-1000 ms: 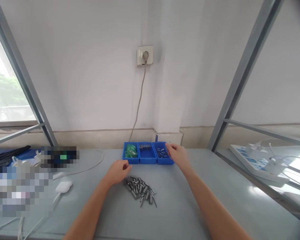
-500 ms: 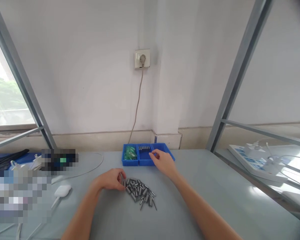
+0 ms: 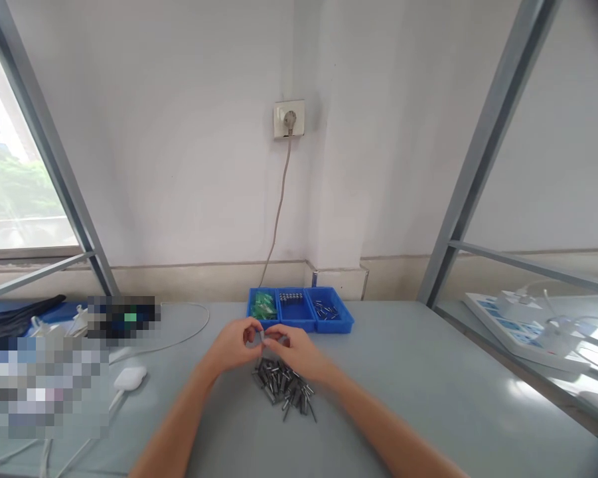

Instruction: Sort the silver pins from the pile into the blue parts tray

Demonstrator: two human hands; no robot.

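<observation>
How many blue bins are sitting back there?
3, side by side: the left bin with green items, the middle bin with shiny pieces, the right bin with small metal pins.

Shiny metal pins (image 3: pixel 283 384), glossy plastic bins (image 3: pixel 334 327)

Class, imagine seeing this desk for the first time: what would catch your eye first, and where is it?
Probably the two hands, left and right, fingertips together near the middle of the desk, just above a loose heap of metal pieces. Behind them, vivid blue trays stand out, with something green in the leftmost. Higher up, a plugged-in cord hangs down the pale wall.
</observation>
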